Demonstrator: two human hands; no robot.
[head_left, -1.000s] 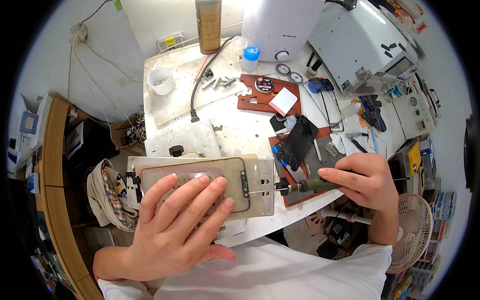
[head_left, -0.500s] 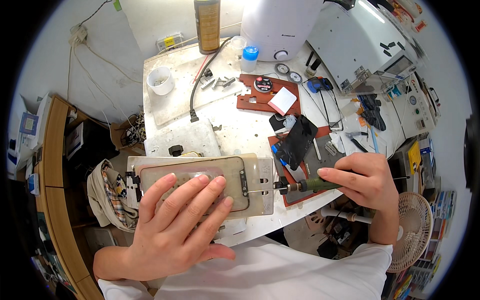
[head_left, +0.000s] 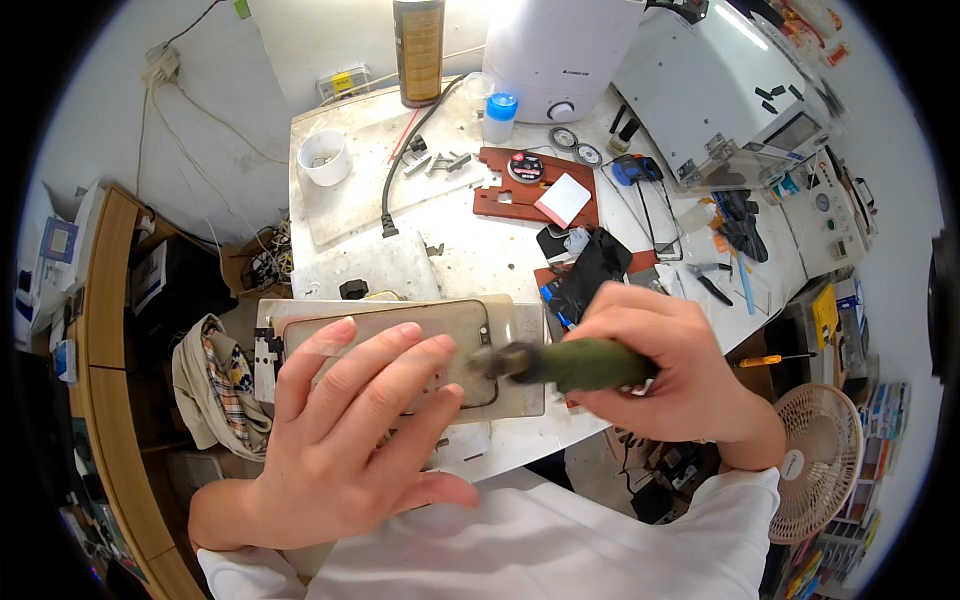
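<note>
A clear phone-sized panel with a dark rim [head_left: 455, 325] lies flat on a pale plate [head_left: 530, 403] at the table's front edge. My left hand [head_left: 360, 440] rests on the panel with its fingers spread. In my closed right hand [head_left: 690, 365] is a green-handled tool [head_left: 595, 364], its dark, blurred front end over the panel's right end. Its thin metal tip cannot be made out now.
Behind the plate stand a white box [head_left: 365, 268], a black cable [head_left: 386, 190] and a white cup [head_left: 324, 158]. A dark phone screen [head_left: 592, 272] and a red-brown tray [head_left: 520, 205] lie to the right. A fan [head_left: 820, 465] stands at the lower right.
My right hand has moved left and raised the tool's handle toward the camera, its front end now over the panel. My left hand stays nearly in place.
</note>
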